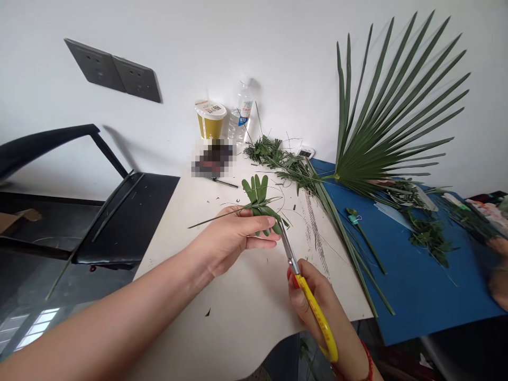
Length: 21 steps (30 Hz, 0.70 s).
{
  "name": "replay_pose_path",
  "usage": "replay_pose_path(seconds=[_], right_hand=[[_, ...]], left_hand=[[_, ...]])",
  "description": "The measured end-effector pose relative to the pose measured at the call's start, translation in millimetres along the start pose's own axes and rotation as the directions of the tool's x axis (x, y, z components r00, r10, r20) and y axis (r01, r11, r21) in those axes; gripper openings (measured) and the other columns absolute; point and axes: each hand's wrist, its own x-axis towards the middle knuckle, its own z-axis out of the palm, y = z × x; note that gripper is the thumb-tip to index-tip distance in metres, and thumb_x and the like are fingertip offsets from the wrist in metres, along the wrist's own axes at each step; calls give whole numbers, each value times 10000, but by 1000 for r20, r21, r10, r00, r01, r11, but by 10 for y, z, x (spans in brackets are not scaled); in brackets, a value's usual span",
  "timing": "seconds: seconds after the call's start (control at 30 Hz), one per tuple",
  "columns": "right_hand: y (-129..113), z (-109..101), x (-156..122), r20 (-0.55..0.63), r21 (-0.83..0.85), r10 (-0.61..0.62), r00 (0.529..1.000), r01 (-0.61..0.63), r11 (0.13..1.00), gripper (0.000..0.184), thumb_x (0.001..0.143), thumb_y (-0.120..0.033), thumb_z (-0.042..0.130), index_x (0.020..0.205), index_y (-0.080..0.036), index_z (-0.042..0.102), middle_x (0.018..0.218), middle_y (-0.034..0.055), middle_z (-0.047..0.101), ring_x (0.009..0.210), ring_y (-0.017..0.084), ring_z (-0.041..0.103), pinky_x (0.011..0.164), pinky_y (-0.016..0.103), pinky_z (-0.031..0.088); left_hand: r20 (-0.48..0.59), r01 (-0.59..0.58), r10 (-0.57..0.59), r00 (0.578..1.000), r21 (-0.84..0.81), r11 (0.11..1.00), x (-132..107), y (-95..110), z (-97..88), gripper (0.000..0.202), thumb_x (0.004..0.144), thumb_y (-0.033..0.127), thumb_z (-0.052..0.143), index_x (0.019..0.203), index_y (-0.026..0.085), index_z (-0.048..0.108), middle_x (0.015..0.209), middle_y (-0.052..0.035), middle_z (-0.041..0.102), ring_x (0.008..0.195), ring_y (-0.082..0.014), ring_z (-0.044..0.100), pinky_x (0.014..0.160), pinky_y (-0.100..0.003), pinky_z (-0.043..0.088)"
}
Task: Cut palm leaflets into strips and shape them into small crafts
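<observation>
Plain white wall (254,47) behind everything, with a grey double wall socket (113,70) mounted high on the left. Black chair (127,211) just beside the cream table (242,323). Scrap of cardboard (16,219) beyond the chair, and bright window light (34,328) reflected on a glossy dark floor (79,296).

The left hand (234,238) pinches a bundle of narrow green palm leaflets (257,203) above a cream worktop (238,317). The right hand (309,301) grips yellow-handled steel scissors (319,325), their tips at the leaflets. A large green fan-palm frond (389,116) rises from a blue board (420,280) beside the worktop's right edge.
</observation>
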Motion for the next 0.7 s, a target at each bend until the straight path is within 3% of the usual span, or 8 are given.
replay_pose_path(seconds=[0.1, 0.2, 0.33, 0.43, 0.53, 0.7], right_hand=[[73, -1, -69, 16, 33, 29, 999, -30, 999, 431, 917, -649, 510, 854, -231, 428, 701, -57, 393, 519, 92, 325, 462, 239, 289], [124, 8, -78, -63, 84, 41, 997, -36, 996, 395, 944, -616, 484, 879, -227, 465, 743, -27, 471, 528, 102, 389, 453, 239, 326], [-27, 35, 88, -279, 100, -78, 957, 110, 989, 353, 887, -553, 619, 853, -221, 504, 737, 0, 558, 536, 119, 449, 481, 261, 366], [-212, 54, 290, -407, 152, -122, 905, 198, 968, 291, 835, -429, 714, 903, -223, 520, 878, 38, 647, 579, 126, 486, 555, 290, 425], [-321, 74, 462, -434, 214, -138, 890, 250, 944, 260, 809, -345, 732, 912, -219, 529, 925, 35, 667, 610, 127, 521, 594, 300, 448], [-369, 125, 585, -433, 267, -135, 891, 270, 925, 239, 788, -277, 731, 874, -215, 516, 789, -29, 595, 602, 114, 531, 580, 273, 427]], left_hand=[[-85, -56, 55, 995, -8, 998, 4, -4, 2, 155, 658, 230, 858, 669, 137, 735, 748, -47, 711, 754, -183, 693, 839, -377, 589], [-126, -103, 108, 986, 43, 994, 19, -39, -7, 130, 667, 243, 843, 656, 170, 736, 741, -33, 713, 756, -164, 660, 862, -346, 548], [-99, -153, 167, 981, 137, 979, 36, -111, -26, 128, 686, 288, 822, 710, 183, 753, 787, -54, 727, 819, -190, 645, 860, -342, 509], [-80, -149, 165, 983, 174, 973, 26, -136, -20, 147, 681, 301, 821, 702, 177, 745, 773, -56, 718, 790, -188, 630, 811, -326, 495], [-22, -138, 147, 989, 221, 965, -3, -134, 2, 140, 706, 304, 801, 710, 173, 750, 769, -54, 721, 753, -171, 612, 766, -298, 476], [23, -133, 132, 991, 258, 957, -34, -125, 19, 157, 726, 315, 794, 697, 175, 730, 754, -41, 709, 739, -157, 600, 743, -282, 460]])
